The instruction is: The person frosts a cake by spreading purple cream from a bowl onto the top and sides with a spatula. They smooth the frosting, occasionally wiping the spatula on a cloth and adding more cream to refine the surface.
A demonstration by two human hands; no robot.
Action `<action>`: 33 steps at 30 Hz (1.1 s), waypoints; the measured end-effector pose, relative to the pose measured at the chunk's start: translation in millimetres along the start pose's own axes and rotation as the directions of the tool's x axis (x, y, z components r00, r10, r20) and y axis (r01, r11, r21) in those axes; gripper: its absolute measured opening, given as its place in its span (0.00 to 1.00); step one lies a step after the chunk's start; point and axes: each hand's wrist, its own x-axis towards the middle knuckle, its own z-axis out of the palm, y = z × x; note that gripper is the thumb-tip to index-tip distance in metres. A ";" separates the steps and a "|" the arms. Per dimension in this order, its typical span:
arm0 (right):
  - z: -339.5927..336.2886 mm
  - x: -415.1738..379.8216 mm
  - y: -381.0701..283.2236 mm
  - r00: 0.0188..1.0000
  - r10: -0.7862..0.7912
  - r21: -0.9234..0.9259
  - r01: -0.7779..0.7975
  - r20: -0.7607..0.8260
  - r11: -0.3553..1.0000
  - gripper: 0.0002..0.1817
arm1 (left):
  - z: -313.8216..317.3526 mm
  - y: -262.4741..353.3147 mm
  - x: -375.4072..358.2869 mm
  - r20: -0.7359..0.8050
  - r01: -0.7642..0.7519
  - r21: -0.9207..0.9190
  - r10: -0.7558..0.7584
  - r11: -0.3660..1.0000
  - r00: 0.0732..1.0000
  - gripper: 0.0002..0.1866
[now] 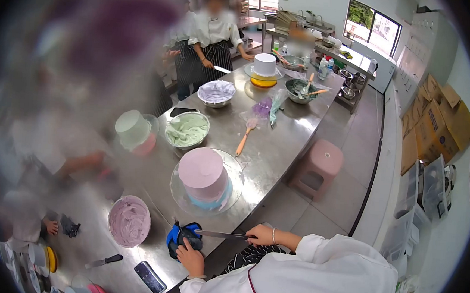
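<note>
My right hand [262, 235] is closed around the handle end of a long metal icing spatula [223, 235], its blade pointing left. The blade's tip reaches a dark cloth with blue edges [184, 240] at the table's edge. My left hand [190, 259] grips this cloth from the near side, its fingers pressing on it. Just beyond stands a smooth, pale pink frosted cake [202, 168] on a clear turntable [177, 194] with a blue lower part. A metal bowl of pink cream [129, 221] sits left of the cloth.
Nearby lie a phone [150, 278] and a small dark-handled spatula [105, 261]. Farther up the steel table [266, 170] are a bowl of green cream [187, 129], an orange-handled scraper [243, 139] and a white cake [264, 65]. Co-workers stand along the left; a pink stool [321, 163] stands right.
</note>
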 end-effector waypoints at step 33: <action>19.5 -5.9 2.6 0.997 0.002 -0.008 -0.001 0.079 1.000 0.07 | -5.6 -8.7 -0.5 -0.029 0.005 -0.102 -0.008 0.995 1.000 0.30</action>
